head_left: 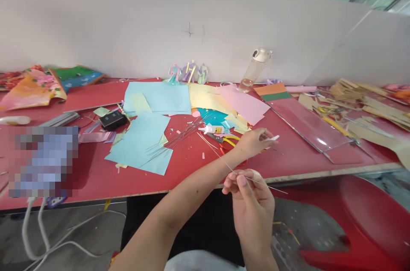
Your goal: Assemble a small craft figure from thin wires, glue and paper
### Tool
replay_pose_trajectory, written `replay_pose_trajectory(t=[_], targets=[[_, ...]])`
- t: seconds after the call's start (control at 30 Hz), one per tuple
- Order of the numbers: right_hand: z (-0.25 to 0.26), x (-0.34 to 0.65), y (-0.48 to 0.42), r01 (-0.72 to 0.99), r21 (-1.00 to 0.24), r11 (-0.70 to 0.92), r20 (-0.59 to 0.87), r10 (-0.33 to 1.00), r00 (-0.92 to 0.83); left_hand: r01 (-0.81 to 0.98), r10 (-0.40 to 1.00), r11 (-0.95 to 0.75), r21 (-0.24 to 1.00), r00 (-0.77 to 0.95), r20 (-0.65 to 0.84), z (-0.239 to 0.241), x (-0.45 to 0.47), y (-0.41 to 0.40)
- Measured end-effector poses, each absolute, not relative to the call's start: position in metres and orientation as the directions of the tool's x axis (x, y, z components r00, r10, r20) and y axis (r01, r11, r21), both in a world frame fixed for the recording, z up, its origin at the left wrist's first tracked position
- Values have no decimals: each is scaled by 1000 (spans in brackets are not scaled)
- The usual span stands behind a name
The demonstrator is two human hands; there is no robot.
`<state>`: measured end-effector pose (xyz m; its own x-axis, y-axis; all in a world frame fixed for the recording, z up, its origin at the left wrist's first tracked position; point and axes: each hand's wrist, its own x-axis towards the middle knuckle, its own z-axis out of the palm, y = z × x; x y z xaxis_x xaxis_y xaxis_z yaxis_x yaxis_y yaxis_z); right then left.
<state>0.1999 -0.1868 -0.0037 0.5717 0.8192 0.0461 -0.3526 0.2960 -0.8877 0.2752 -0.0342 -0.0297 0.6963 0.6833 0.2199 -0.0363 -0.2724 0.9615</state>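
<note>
My left arm reaches across to the right, and my left hand [254,142] pinches a small white strip [274,138] that looks like paper, above the red table. Lower and closer to me, my right hand [251,200] grips a thin wire [275,188] between thumb and fingers; the wire slants up to the left past my left forearm. Near my left wrist lie a white glue bottle [213,129] and pliers with yellow handles [231,139], partly hidden by the arm. Several loose thin wires [179,138] are spread over a light blue paper sheet [139,145].
Yellow paper [208,99] and pink paper [245,102] lie behind. A tilted clear bottle [255,70] and small paper dress figures [190,71] stand by the white partition [128,27]. A black box [112,120] is left; brown paper scraps [349,91] are right. A red chair [374,215] stands below.
</note>
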Motion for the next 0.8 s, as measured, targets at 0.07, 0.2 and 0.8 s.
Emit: replay_pose_trajectory(t=[0.07,0.2,0.8], targets=[[-4,200,-185,-347,-891,292,46,819,572,-19,673,-301,953,704,226,-30,273,-35],[-6,199,-178,-336,-895,293,54,819,571,-5,649,-383,924,710,273,-25,256,-38],[-18,177,-153,-296,-932,210,63,896,439,-63,930,-111,992,346,126,4,38,-106]])
